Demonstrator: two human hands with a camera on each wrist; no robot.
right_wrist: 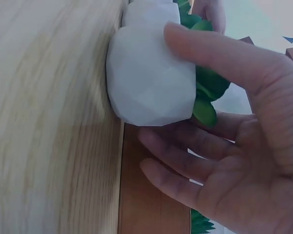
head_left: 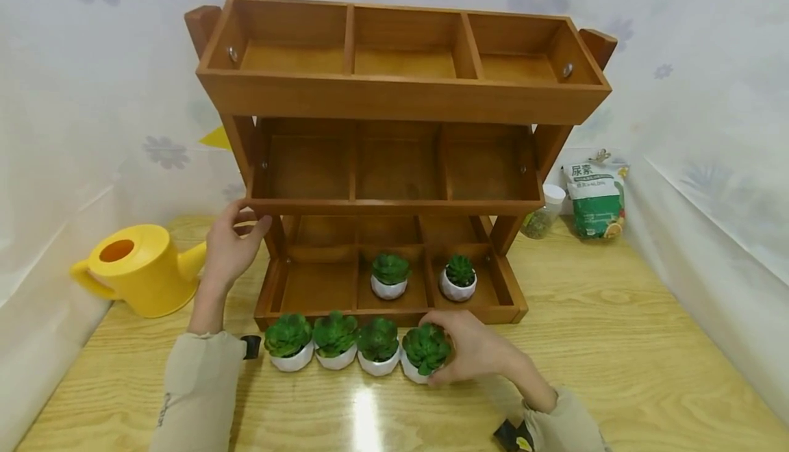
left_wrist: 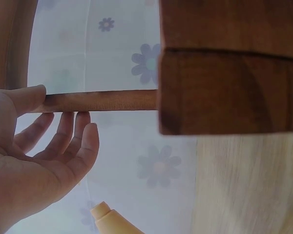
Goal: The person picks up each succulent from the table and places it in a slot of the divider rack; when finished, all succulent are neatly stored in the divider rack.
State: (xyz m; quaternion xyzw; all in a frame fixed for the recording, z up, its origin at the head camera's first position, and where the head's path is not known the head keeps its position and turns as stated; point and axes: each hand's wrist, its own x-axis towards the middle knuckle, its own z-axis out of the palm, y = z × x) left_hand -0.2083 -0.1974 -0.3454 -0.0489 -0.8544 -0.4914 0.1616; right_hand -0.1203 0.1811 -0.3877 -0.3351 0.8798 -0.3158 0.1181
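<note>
Right grip [head_left: 471,349]: holding the end succulent [head_left: 427,348]; thumb on its white faceted pot, outer fingers standing off the pot (right wrist view shows this best).
Left grip [head_left: 231,246]: pinching a wooden edge at the left end of the rack's middle tier, thumb on one side, fingertips on the other.
End succulent: rightmost of four in a row on the table, in front of the rack; pot base down on the wood grain.
Row mates: three potted succulents [head_left: 334,337], side by side to its left, same white pots.
Wooden rack [head_left: 394,99]: three tiers, stepped, compartments split by dividers.
Bottom tier: middle succulent [head_left: 390,272] in the centre compartment, smaller succulent [head_left: 459,272] in the right one.
Watering can [head_left: 148,277]: yellow, left of the rack, spout pointing at the left forearm.
Right rear: white-lidded jar [head_left: 541,218] just beside a green-and-white bag [head_left: 595,198], clip on top.
Table [head_left: 616,342]: pale wood grain, bright glare spot near the front.
Backdrop [head_left: 690,27]: white sheeting, grey-blue flower print.
</note>
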